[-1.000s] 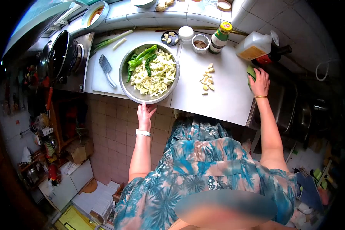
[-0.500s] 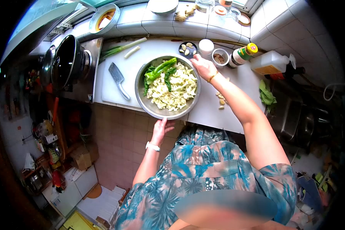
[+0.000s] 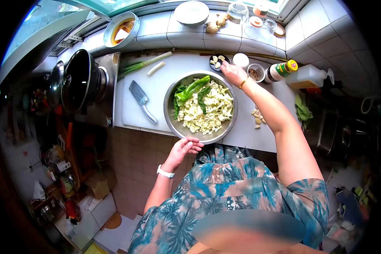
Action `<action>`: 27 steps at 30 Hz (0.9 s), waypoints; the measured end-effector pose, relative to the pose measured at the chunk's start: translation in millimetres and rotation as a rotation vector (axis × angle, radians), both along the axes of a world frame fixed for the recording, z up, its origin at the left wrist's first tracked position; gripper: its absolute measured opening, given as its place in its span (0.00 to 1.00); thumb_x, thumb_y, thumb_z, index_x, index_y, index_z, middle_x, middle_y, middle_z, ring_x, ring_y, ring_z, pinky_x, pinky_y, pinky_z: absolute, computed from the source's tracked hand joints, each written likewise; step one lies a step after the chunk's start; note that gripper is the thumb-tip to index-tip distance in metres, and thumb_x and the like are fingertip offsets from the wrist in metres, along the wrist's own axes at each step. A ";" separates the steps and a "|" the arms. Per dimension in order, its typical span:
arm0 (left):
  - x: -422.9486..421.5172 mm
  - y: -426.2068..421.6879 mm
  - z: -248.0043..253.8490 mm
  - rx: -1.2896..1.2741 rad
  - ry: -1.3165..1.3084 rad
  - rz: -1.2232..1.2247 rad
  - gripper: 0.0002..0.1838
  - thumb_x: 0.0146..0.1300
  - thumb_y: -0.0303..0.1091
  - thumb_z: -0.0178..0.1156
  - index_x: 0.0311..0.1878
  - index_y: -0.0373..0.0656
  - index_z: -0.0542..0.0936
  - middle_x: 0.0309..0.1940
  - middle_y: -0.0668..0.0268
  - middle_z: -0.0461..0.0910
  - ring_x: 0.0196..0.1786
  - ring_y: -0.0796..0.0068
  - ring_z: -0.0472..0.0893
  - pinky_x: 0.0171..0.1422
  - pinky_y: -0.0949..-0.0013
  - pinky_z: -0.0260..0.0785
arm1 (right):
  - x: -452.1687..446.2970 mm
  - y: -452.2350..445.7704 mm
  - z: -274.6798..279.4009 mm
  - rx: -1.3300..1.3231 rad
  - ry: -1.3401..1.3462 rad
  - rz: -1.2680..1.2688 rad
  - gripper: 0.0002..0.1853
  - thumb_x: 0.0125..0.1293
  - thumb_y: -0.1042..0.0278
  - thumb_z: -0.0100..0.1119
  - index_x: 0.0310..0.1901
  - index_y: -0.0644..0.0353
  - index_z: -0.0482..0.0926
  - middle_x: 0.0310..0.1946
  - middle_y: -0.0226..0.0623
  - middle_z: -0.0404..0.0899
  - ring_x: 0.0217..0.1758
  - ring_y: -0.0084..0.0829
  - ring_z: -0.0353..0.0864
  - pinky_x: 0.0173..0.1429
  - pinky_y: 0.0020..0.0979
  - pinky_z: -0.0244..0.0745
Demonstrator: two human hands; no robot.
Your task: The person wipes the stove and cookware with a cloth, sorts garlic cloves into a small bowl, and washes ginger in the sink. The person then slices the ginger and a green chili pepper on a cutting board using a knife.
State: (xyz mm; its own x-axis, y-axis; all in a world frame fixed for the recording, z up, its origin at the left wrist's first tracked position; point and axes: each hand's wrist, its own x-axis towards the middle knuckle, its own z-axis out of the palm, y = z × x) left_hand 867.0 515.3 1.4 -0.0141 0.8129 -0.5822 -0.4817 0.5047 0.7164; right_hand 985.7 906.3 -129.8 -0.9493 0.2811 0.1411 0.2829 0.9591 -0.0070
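Observation:
A wide metal bowl [image 3: 170, 116] stands near the counter's front edge, filled with chopped pale cabbage [image 3: 216, 101]; long green peppers [image 3: 193, 89] lie on top at the left. Behind its right rim, my right hand [image 3: 235, 75] has its fingertips closed at the edge of a small dark dish [image 3: 213, 67] of peeled garlic cloves [image 3: 217, 64]; the fingertips are partly hidden. My left hand [image 3: 185, 149], loosely curved and open, is at the front rim of the bowl and holds nothing. A cleaver [image 3: 139, 94] rests on the white cutting board [image 3: 129, 116] left of the bowl.
Scallions [image 3: 150, 63] lie at the back of the board. Beside the dish stand a white lidded jar [image 3: 241, 59], a small cup [image 3: 255, 73] and a sauce bottle [image 3: 281, 71]. Loose garlic cloves [image 3: 257, 120] lie right of the bowl. A black wok [image 3: 77, 80] sits on the stove at left.
My right hand has left the bowl's rim and moved back to the garlic dish. My left hand has shifted from under the front of the bowl to just at its rim. The view has shifted.

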 end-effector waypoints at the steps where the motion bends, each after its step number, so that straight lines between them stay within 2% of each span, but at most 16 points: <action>1: -5.2 8.3 3.3 0.032 -0.003 -0.014 0.20 0.78 0.42 0.53 0.62 0.37 0.74 0.53 0.57 0.84 0.52 0.72 0.83 0.59 0.69 0.76 | -1.1 0.4 1.3 0.007 0.033 0.005 0.04 0.63 0.75 0.53 0.39 0.58 0.73 0.38 0.37 0.75 0.37 0.28 0.85 0.37 0.29 0.81; 5: -19.5 43.8 -2.6 0.120 0.035 -0.003 0.20 0.78 0.43 0.52 0.61 0.37 0.74 0.53 0.56 0.84 0.52 0.70 0.84 0.57 0.69 0.76 | -8.1 -3.7 19.1 -0.064 0.187 0.033 0.04 0.64 0.74 0.53 0.40 0.58 0.72 0.39 0.37 0.74 0.37 0.31 0.83 0.37 0.30 0.81; 8: -23.8 82.2 6.3 0.167 0.147 0.070 0.19 0.78 0.43 0.52 0.61 0.37 0.74 0.52 0.56 0.84 0.52 0.70 0.84 0.55 0.67 0.77 | -9.5 -16.7 58.5 -0.025 0.172 0.060 0.04 0.63 0.75 0.54 0.40 0.60 0.73 0.40 0.36 0.74 0.39 0.28 0.85 0.38 0.28 0.82; 10: -28.7 111.4 6.8 0.185 0.224 0.143 0.19 0.78 0.43 0.52 0.62 0.38 0.73 0.51 0.56 0.84 0.51 0.69 0.84 0.52 0.66 0.79 | -11.9 -18.9 61.8 -0.041 0.189 0.057 0.05 0.62 0.74 0.54 0.40 0.59 0.74 0.40 0.36 0.75 0.38 0.29 0.85 0.37 0.29 0.82; 12: -41.4 149.9 3.9 0.224 0.297 0.184 0.21 0.78 0.44 0.52 0.64 0.38 0.71 0.52 0.56 0.83 0.50 0.69 0.84 0.50 0.66 0.80 | -16.2 -16.0 55.5 -0.111 0.081 0.000 0.06 0.63 0.75 0.53 0.41 0.59 0.74 0.39 0.38 0.76 0.37 0.31 0.86 0.36 0.31 0.82; 13: -51.7 176.2 8.6 0.220 0.331 0.230 0.23 0.78 0.44 0.52 0.66 0.39 0.68 0.52 0.55 0.82 0.50 0.68 0.84 0.49 0.66 0.80 | -19.9 -11.5 48.1 -0.255 0.065 -0.018 0.06 0.68 0.73 0.49 0.43 0.62 0.74 0.40 0.44 0.79 0.37 0.40 0.87 0.37 0.38 0.82; 14: -63.0 204.5 13.5 0.216 0.365 0.276 0.25 0.78 0.45 0.52 0.68 0.39 0.65 0.53 0.55 0.82 0.49 0.68 0.85 0.48 0.66 0.80 | -24.5 -7.7 46.0 -0.385 -0.016 -0.060 0.11 0.74 0.67 0.43 0.45 0.65 0.74 0.42 0.51 0.81 0.38 0.48 0.86 0.42 0.45 0.82; 16: -97.3 264.1 8.8 0.253 0.395 0.373 0.29 0.77 0.47 0.53 0.71 0.39 0.60 0.54 0.51 0.80 0.47 0.65 0.85 0.44 0.65 0.83 | -34.0 -5.2 40.0 -0.549 -0.103 -0.198 0.17 0.76 0.61 0.39 0.46 0.66 0.74 0.44 0.54 0.81 0.42 0.53 0.85 0.49 0.50 0.80; 17: -110.7 292.1 12.0 0.208 0.404 0.381 0.30 0.77 0.49 0.51 0.71 0.39 0.57 0.57 0.48 0.78 0.50 0.61 0.85 0.45 0.62 0.84 | -34.6 -6.8 34.1 -0.594 -0.024 -0.232 0.18 0.75 0.60 0.40 0.46 0.66 0.76 0.44 0.55 0.82 0.45 0.54 0.84 0.53 0.49 0.78; 18: -122.4 316.5 13.2 0.162 0.412 0.390 0.32 0.77 0.51 0.50 0.72 0.40 0.55 0.59 0.44 0.76 0.52 0.56 0.85 0.46 0.60 0.85 | -35.4 -7.0 36.4 -0.623 -0.079 -0.266 0.19 0.75 0.59 0.39 0.45 0.66 0.77 0.43 0.56 0.83 0.49 0.54 0.83 0.56 0.47 0.77; 19: -134.6 337.5 7.1 0.163 0.414 0.387 0.32 0.77 0.51 0.50 0.72 0.40 0.55 0.59 0.44 0.76 0.52 0.56 0.85 0.46 0.60 0.85 | -37.0 -3.6 22.1 -0.583 -0.092 -0.257 0.16 0.73 0.62 0.41 0.45 0.65 0.76 0.41 0.56 0.83 0.47 0.54 0.84 0.52 0.48 0.78; 20: -144.9 356.1 0.9 0.146 0.304 0.374 0.31 0.78 0.51 0.49 0.72 0.41 0.55 0.59 0.41 0.75 0.51 0.53 0.85 0.45 0.59 0.86 | -36.5 -1.2 7.8 -0.545 -0.110 -0.249 0.13 0.71 0.64 0.43 0.45 0.63 0.76 0.39 0.56 0.83 0.45 0.53 0.84 0.48 0.49 0.78; 21: -152.3 370.0 -5.3 0.128 0.193 0.360 0.31 0.78 0.50 0.49 0.72 0.41 0.54 0.58 0.38 0.74 0.50 0.51 0.86 0.45 0.59 0.86 | -35.2 -0.3 8.0 -0.548 -0.112 -0.253 0.13 0.71 0.64 0.43 0.45 0.63 0.76 0.39 0.56 0.83 0.45 0.53 0.84 0.48 0.49 0.78; 24: -162.3 394.8 -23.8 0.163 0.175 0.333 0.29 0.78 0.48 0.47 0.73 0.43 0.54 0.57 0.35 0.74 0.50 0.49 0.86 0.45 0.59 0.86 | -32.6 0.9 10.4 -0.387 -0.188 -0.125 0.11 0.68 0.65 0.47 0.40 0.61 0.78 0.43 0.52 0.82 0.45 0.52 0.85 0.47 0.48 0.79; 26: -167.8 398.6 -37.0 0.168 0.189 0.312 0.26 0.79 0.45 0.44 0.71 0.40 0.56 0.56 0.37 0.75 0.50 0.49 0.86 0.45 0.59 0.87 | -30.9 1.1 6.3 -0.571 -0.013 -0.282 0.07 0.64 0.68 0.52 0.37 0.59 0.79 0.43 0.46 0.82 0.42 0.50 0.85 0.45 0.47 0.80; 27: -171.3 399.1 -40.5 0.169 0.148 0.313 0.24 0.78 0.42 0.44 0.68 0.38 0.59 0.54 0.40 0.77 0.46 0.49 0.87 0.43 0.59 0.87 | -23.3 -7.8 26.9 -0.407 0.154 -0.178 0.05 0.62 0.70 0.57 0.39 0.56 0.79 0.41 0.41 0.81 0.40 0.48 0.84 0.43 0.46 0.80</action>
State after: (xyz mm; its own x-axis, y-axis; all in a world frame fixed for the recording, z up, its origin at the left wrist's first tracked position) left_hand 695.7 914.4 -39.1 -0.3506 0.8404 -0.4133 -0.4790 0.2183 0.8502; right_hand 962.5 898.5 -103.0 -0.8579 0.4995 0.1208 0.4091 0.8061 -0.4276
